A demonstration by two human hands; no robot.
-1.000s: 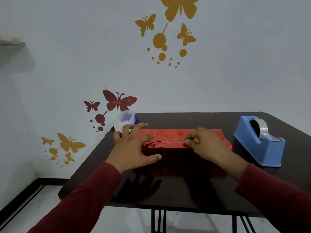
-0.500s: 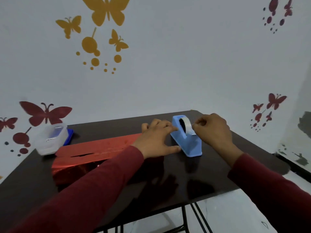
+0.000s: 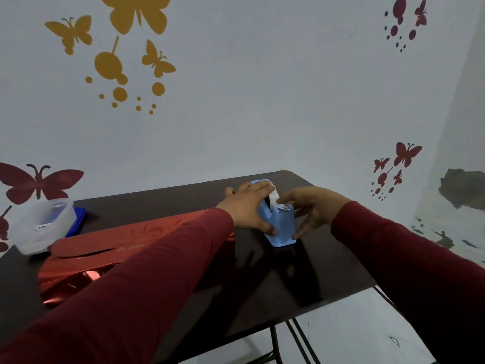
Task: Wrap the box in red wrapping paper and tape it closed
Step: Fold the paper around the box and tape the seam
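Both hands have left the red foil-wrapped box (image 3: 110,252), now left of the blue plastic tape dispenser (image 3: 278,224); left hand (image 3: 248,207) grips the dispenser, right hand (image 3: 312,208) pinches its tape end, so taping comes next
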